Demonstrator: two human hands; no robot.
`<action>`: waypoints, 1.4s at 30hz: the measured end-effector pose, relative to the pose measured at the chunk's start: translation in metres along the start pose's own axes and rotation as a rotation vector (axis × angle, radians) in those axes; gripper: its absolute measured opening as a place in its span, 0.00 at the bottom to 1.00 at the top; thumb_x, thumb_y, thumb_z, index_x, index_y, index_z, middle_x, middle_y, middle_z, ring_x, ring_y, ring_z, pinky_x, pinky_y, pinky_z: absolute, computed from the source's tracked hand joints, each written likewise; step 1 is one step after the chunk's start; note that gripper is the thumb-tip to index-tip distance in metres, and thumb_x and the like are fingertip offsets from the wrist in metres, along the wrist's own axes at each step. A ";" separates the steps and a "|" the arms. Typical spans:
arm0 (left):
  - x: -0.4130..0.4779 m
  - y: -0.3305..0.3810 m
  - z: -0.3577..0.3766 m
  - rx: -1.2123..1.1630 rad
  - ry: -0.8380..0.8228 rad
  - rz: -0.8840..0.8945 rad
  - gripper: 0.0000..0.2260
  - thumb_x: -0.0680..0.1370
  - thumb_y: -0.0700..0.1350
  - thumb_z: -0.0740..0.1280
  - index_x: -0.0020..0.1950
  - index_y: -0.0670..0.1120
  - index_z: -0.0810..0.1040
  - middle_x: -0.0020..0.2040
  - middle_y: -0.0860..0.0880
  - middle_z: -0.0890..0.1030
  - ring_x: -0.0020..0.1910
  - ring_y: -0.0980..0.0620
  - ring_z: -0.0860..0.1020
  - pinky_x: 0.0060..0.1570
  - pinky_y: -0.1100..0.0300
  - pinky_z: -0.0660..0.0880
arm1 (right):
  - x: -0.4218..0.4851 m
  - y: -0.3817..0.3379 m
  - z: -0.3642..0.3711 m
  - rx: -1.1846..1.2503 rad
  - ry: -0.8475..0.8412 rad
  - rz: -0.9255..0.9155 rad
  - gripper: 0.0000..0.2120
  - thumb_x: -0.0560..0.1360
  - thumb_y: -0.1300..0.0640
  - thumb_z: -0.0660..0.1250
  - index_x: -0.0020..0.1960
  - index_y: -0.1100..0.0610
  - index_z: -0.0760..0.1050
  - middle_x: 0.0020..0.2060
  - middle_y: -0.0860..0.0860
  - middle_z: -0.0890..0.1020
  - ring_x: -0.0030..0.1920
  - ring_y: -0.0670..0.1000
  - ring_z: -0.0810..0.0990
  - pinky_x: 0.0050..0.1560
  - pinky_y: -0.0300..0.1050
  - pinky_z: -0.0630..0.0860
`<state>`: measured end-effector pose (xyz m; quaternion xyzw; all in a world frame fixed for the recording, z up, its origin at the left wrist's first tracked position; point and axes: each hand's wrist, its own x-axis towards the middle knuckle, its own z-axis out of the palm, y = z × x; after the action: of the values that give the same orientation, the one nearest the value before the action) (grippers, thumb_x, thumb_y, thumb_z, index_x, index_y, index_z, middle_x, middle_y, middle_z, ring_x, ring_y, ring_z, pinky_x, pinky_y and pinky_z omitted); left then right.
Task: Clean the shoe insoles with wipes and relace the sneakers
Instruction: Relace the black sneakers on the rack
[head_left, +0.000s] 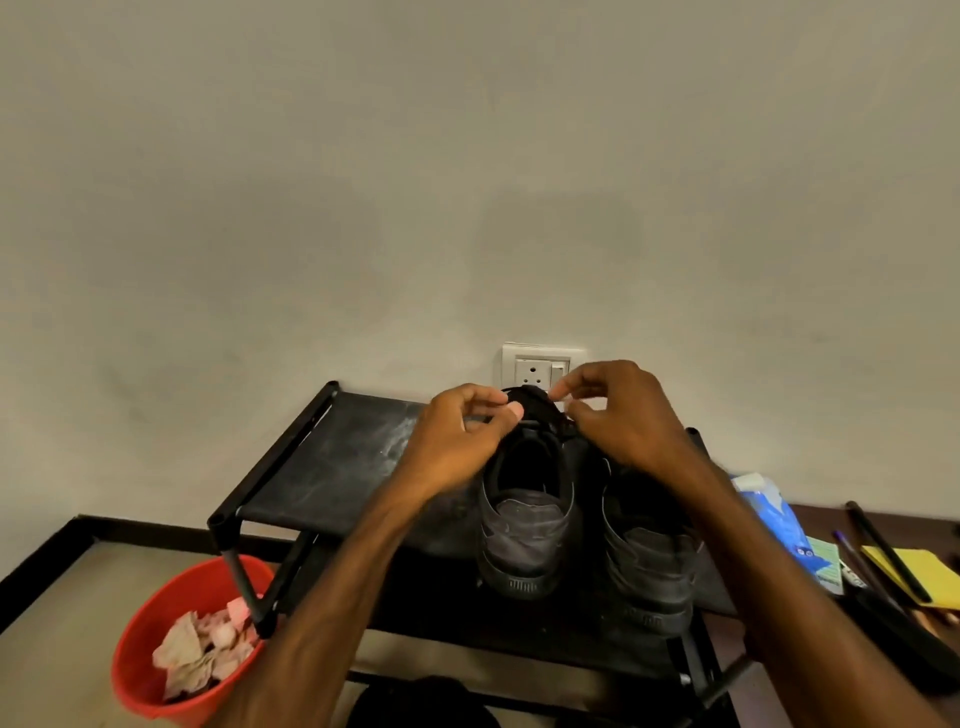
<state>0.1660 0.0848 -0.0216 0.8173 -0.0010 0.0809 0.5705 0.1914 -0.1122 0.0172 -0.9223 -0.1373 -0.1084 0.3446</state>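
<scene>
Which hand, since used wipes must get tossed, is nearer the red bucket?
Left. The left hand is above and right of the red bucket, at a sneaker tongue; the right hand is farther right again.

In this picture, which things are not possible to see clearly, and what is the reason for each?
Head view:
Front of the left sneaker and its lace: covered by the left hand and right hand; black on black.
Front of the right sneaker: hidden by the right forearm.
Print on the blue wipes pack: too small, blurred.
Dark object at the bottom edge: cut off.
</scene>
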 end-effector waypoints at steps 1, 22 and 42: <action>0.000 -0.001 -0.005 -0.022 -0.076 -0.011 0.17 0.75 0.52 0.75 0.62 0.50 0.80 0.56 0.55 0.83 0.51 0.58 0.83 0.55 0.59 0.81 | -0.005 -0.001 -0.003 -0.022 -0.034 -0.004 0.11 0.75 0.64 0.70 0.52 0.51 0.84 0.51 0.44 0.84 0.51 0.43 0.81 0.43 0.23 0.68; 0.004 0.010 -0.003 0.469 -0.154 0.115 0.23 0.72 0.40 0.78 0.65 0.49 0.80 0.51 0.54 0.81 0.41 0.60 0.79 0.34 0.74 0.71 | 0.005 -0.020 0.027 -0.351 -0.112 -0.031 0.06 0.71 0.53 0.79 0.41 0.53 0.83 0.38 0.48 0.83 0.39 0.50 0.82 0.45 0.48 0.80; 0.021 0.020 -0.006 0.667 -0.127 0.364 0.04 0.73 0.45 0.76 0.46 0.47 0.87 0.40 0.51 0.85 0.39 0.56 0.81 0.43 0.57 0.81 | -0.011 -0.010 0.013 -0.059 -0.160 0.165 0.09 0.69 0.55 0.81 0.40 0.56 0.82 0.35 0.51 0.85 0.38 0.49 0.84 0.46 0.48 0.83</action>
<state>0.1841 0.0856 0.0016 0.9478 -0.1551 0.1263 0.2483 0.1796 -0.0986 0.0106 -0.9460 -0.0847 -0.0097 0.3129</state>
